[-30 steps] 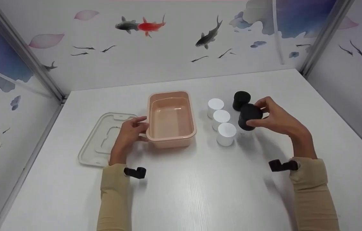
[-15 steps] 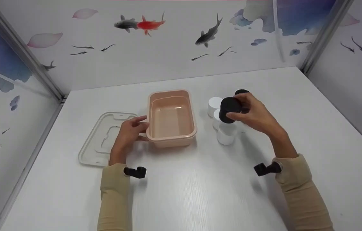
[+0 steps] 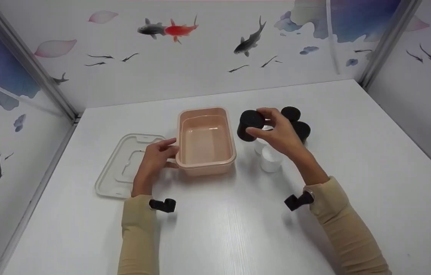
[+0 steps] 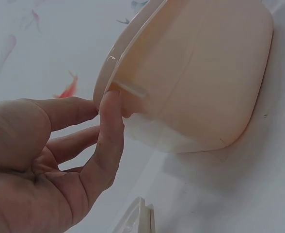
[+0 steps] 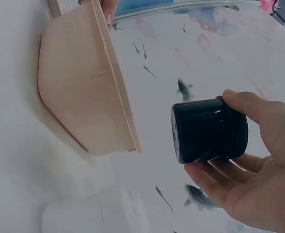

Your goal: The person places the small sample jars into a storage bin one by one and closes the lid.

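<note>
My left hand point(image 3: 158, 156) is at the left side of a pink plastic box point(image 3: 206, 165), its thumb and fingers pinching the rim in the left wrist view. The box stands uncovered, and nothing shows inside it. In my right hand point(image 3: 282, 135) is a black jar point(image 5: 205, 130), gripped between thumb and fingers and raised off the table. It hangs just right of the box's right rim. Below this hand stand white jars point(image 3: 271, 159), partly hidden by it. Behind the hand are two other black jars point(image 3: 291, 114).
A pale lid point(image 3: 108, 173) lies flat left of the box, partly under my left hand. The white table point(image 3: 215, 233) ends at painted panels point(image 3: 207, 76) at the back and sides. Each sleeve cuff carries a small black camera mount point(image 3: 163, 205).
My right hand has carried the black jar leftward, from the right side over the white jars to near the box. My left hand keeps its place on the rim.
</note>
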Tool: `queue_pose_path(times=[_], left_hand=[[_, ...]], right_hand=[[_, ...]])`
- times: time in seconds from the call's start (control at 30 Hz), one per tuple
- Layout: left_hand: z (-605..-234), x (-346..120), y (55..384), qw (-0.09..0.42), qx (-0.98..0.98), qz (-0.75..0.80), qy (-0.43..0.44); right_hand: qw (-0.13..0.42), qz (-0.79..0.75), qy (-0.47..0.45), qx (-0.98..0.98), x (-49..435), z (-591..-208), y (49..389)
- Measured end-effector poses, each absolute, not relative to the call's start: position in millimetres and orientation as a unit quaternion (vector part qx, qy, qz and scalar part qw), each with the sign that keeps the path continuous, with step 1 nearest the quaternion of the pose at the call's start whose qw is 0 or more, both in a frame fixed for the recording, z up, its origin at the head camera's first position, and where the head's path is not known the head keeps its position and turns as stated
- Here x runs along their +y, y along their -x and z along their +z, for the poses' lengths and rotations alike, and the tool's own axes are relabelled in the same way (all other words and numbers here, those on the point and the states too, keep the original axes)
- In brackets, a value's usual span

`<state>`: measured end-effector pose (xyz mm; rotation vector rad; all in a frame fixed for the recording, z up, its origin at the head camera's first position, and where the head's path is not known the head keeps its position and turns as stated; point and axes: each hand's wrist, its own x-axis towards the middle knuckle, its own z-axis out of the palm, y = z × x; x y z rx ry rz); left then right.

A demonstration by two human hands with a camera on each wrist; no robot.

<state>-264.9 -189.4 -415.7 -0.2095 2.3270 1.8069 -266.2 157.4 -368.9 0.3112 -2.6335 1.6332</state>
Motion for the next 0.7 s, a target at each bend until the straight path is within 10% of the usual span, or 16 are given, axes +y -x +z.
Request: queue_pose_path(times=[0.7], left_hand=[[-418,-190,267,0.094,0.792,0.598,0.076]], right_hand=[[-0.024,0.474,-0.167,-0.864,74,-325,287]])
